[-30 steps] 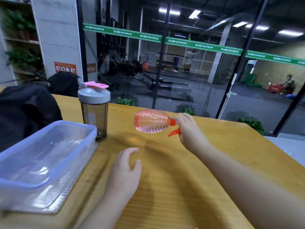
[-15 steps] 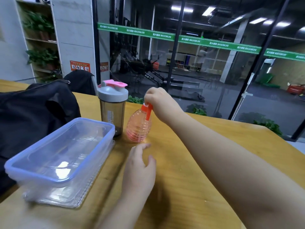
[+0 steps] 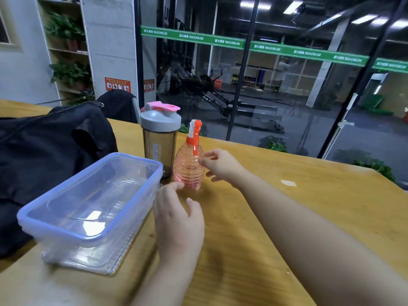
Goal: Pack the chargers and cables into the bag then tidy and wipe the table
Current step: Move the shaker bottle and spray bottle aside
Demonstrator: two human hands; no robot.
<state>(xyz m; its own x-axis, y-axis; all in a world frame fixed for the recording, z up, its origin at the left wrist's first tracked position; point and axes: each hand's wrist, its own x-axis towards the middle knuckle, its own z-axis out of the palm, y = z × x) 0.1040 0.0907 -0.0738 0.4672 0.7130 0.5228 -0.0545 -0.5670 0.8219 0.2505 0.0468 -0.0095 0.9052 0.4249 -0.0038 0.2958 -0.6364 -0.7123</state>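
Spray bottle [image 3: 188, 167]: pink ribbed body, orange trigger head, upright on the wooden table [image 3: 309, 206]; contents not discernible.
Shaker cup [image 3: 159, 141]: smoky body, grey lid with pink cap, touching the bottle's left side.
Clear lidded box [image 3: 88, 208]: blue-rimmed, nothing visible inside, left of and nearer than the bottle.
Black bag [image 3: 44, 149]: beyond the box, far left of the bottle; interior hidden.
Right hand [image 3: 220, 165]: loosely spread, holding nothing, just right of the bottle.
Left hand [image 3: 178, 219]: relaxed, empty, in front of the bottle.
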